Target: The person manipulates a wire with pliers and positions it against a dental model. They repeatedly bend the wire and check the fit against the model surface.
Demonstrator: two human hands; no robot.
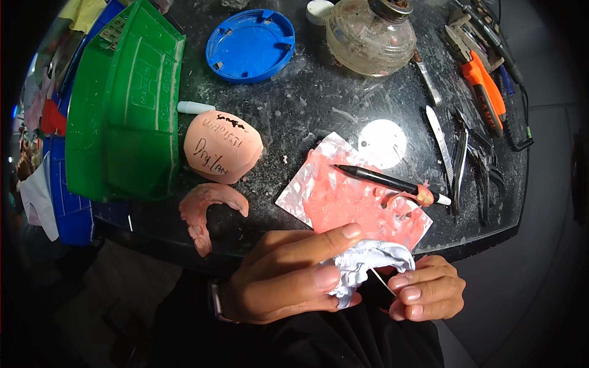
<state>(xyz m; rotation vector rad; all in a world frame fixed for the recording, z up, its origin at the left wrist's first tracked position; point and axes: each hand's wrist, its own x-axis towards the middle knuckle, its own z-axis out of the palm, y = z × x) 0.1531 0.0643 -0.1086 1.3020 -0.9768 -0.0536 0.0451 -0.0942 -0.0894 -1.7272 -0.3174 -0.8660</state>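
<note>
My left hand [279, 276] is closed around a pale bluish-white dental cast [374, 256], its thumb and fingers along the left side. Close to the cast's right edge, my right hand [432, 289] pinches a thin, light-coloured rod [381, 281], whose upper end meets or overlaps the cast; its exact kind cannot be made out. Just beyond both hands lies a square white plate [291, 195] smeared with pink material. A black pen-like tool [380, 178] with a white end rests across it, a pink lump stuck near that end.
Left lie a curved pink piece [202, 211], a pink block [224, 147] with handwriting, a pale cap [195, 108] and a green bin [135, 104]. Farther back are a blue lid [250, 46] and a glass jar [371, 37]. Pliers [459, 165] and an orange-handled cutter [481, 86] lie right.
</note>
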